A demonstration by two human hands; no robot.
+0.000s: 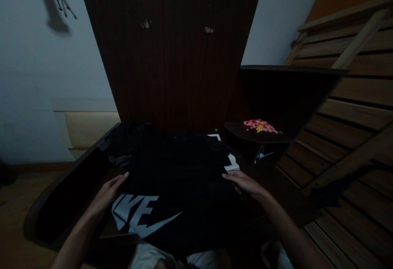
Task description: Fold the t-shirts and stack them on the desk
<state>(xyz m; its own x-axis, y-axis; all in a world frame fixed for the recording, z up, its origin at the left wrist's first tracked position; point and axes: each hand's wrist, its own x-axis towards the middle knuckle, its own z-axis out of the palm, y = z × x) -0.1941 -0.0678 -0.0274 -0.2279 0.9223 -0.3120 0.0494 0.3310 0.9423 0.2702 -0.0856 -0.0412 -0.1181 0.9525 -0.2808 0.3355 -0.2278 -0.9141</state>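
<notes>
A black T-shirt (175, 170) with a large white logo (138, 215) lies spread on a dark wooden table (61, 195) in front of me. My left hand (109, 191) rests flat on the shirt's left edge, fingers stretched out toward the middle. My right hand (244, 183) lies flat on the shirt's right edge, fingers extended and pointing left. Neither hand holds anything. The room is dim, so the shirt's far folds are hard to make out.
A dark wooden wardrobe door (172, 56) stands behind the table. A small dark shelf (254, 136) at right carries a pile of pink and yellow bits (259, 125). Slatted wooden boards (353, 109) lean at the right. Pale wall at left.
</notes>
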